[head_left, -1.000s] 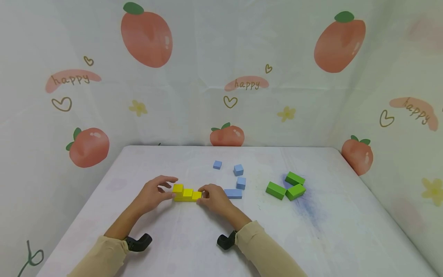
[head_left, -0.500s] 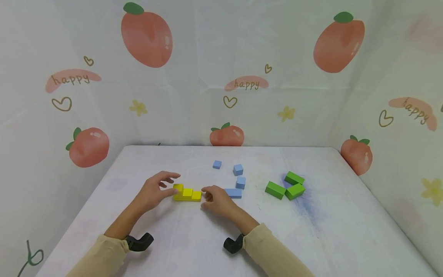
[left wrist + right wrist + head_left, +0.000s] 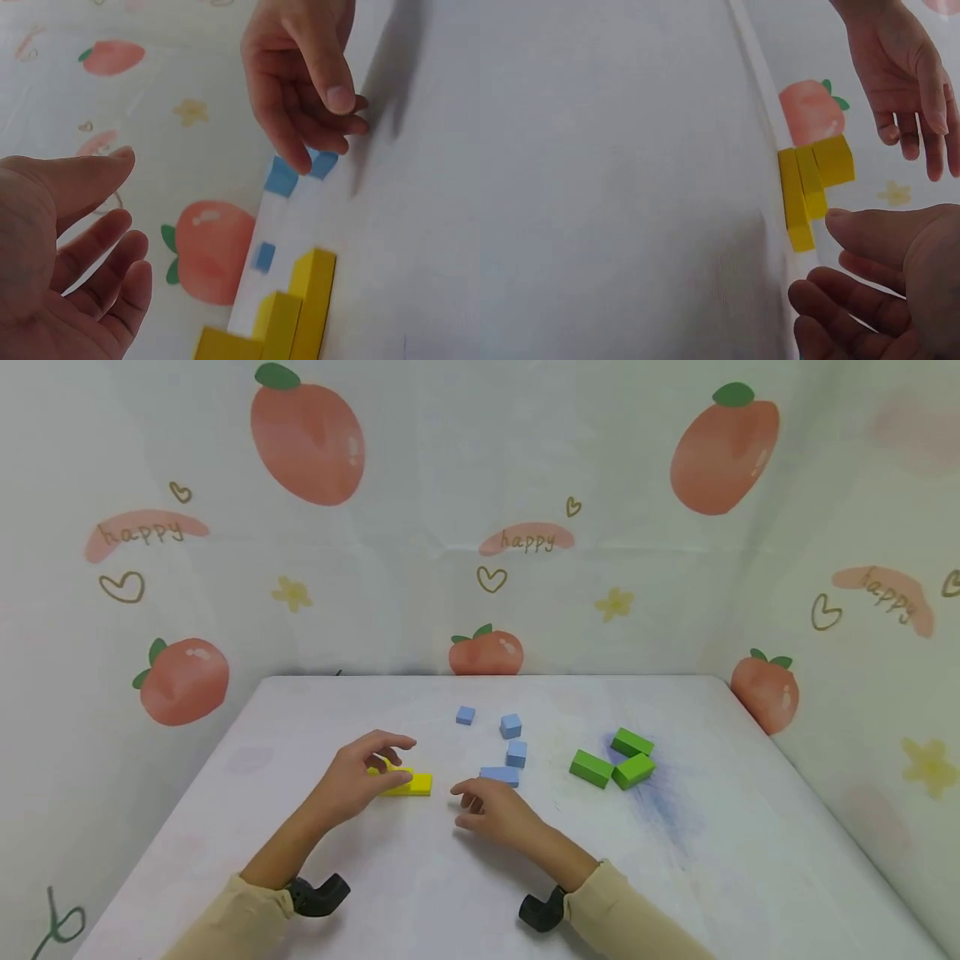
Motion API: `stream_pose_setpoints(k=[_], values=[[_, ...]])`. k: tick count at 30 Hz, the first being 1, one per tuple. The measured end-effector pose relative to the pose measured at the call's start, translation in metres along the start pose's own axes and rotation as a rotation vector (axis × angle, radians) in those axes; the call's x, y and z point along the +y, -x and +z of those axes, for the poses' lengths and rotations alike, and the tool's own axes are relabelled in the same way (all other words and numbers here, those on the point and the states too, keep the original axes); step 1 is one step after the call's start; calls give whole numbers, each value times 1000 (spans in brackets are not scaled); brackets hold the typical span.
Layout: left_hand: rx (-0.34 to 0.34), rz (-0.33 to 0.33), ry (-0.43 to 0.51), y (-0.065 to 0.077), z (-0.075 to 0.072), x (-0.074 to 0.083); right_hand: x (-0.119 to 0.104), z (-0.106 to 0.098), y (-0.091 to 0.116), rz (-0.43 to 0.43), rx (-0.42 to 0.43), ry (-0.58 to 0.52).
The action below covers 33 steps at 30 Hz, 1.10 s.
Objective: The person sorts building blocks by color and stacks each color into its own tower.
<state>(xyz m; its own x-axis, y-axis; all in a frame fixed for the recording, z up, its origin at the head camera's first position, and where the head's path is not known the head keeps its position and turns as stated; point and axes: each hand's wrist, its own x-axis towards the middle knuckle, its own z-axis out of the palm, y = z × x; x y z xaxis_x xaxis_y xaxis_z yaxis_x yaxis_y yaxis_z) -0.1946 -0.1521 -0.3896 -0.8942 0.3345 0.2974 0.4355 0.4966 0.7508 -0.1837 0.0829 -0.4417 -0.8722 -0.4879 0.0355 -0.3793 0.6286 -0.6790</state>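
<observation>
Left hand (image 3: pixel 351 783), right hand (image 3: pixel 498 812): fingers relaxed, holding nothing. Yellow blocks (image 3: pixel 810 182): stepped stack, apparently complete. Blue blocks (image 3: pixel 516 754), green blocks (image 3: pixel 634 772): on tabletop (image 3: pixel 750 860), seemingly not yet stacked.

A pale backdrop (image 3: pixel 427 468) (printed with reddish fruit (image 3: pixel 307 443)) rises behind the white table (image 3: pixel 750 868).

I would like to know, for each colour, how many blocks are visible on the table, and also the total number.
Yellow blocks: 3, stacked in steps
Blue blocks: 4
Green blocks: 3
Total: 10
</observation>
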Motion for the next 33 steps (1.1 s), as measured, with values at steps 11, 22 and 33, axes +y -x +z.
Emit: stream_pose_setpoints(k=[11, 22, 33], values=[[-29, 0, 82, -5, 37, 14, 25, -23, 19, 36, 90, 51], [-56, -83, 71, -15, 70, 8, 43, -38, 20, 160, 166, 51], [-105, -168, 73, -26, 94, 7, 53, -44, 14, 221, 207, 40]])
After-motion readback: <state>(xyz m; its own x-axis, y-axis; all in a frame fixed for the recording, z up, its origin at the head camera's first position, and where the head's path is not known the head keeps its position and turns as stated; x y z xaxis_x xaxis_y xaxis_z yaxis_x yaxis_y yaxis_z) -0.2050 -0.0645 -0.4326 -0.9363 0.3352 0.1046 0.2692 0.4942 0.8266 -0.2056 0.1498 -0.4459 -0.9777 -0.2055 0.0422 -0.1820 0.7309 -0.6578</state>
